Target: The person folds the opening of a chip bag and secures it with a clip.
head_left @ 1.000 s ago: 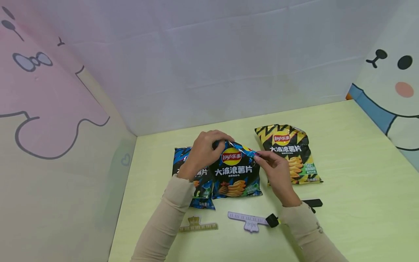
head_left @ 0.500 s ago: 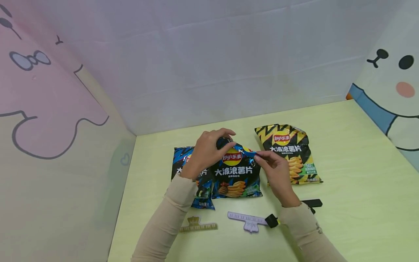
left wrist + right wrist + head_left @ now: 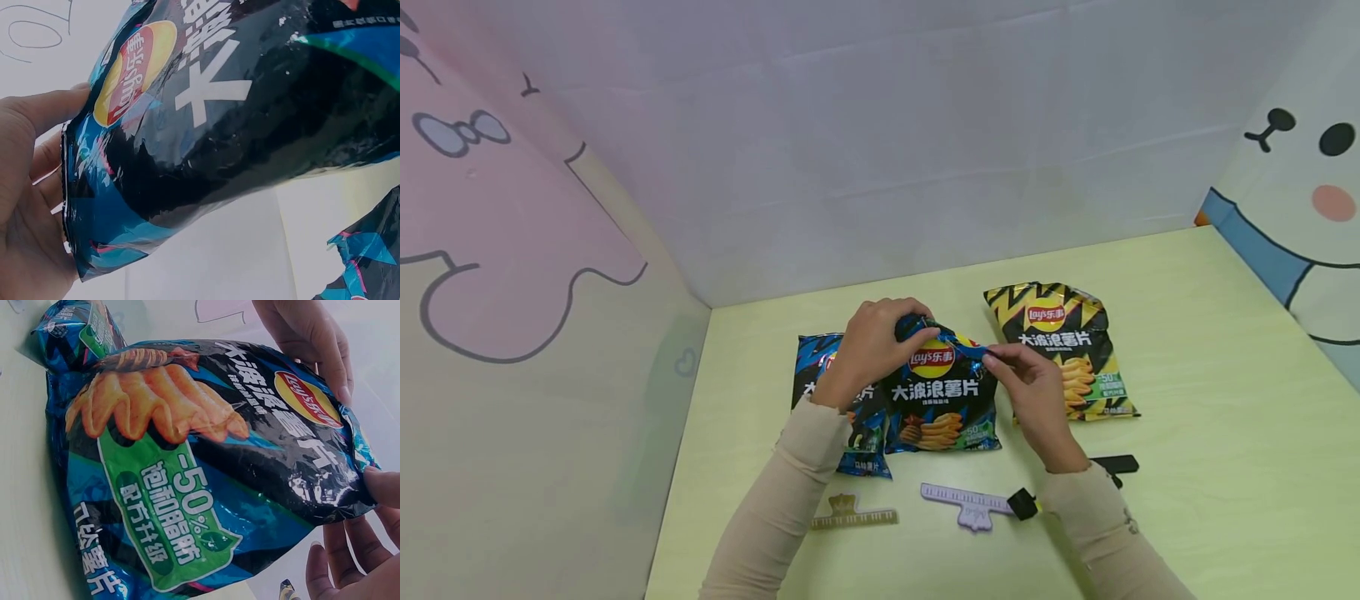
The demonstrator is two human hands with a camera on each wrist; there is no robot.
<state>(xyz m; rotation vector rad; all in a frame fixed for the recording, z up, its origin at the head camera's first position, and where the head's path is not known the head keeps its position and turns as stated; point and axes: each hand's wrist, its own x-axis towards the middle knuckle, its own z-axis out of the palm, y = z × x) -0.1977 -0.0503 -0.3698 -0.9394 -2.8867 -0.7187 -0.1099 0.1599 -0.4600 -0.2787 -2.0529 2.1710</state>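
In the head view my left hand [image 3: 874,346] grips the top left of a blue-and-black bag of potato chips [image 3: 942,400]. Its thumb lies across the front, the fingers behind. At the bag's top right corner my right hand [image 3: 1036,392] pinches the edge between thumb and fingers. The top edge is bent over toward the front, and the bag's lower edge is close to the table. The left wrist view shows the left thumb [image 3: 59,106] on the bag's front near the logo. In the right wrist view the right fingers [image 3: 350,550] curl behind the corner.
A second blue chip bag [image 3: 865,462] lies at the left, partly under my left forearm. A yellow-and-black chip bag [image 3: 1067,367] lies at the right. In front are a gold clip [image 3: 854,518] and a lilac clip [image 3: 973,506]. A fabric backdrop [image 3: 925,183] stands behind the table.
The left hand lifted its fingers, shifted its thumb onto the bag's front, then closed again on the top edge. The right hand stays pinched at its corner. The head view tilts slightly.
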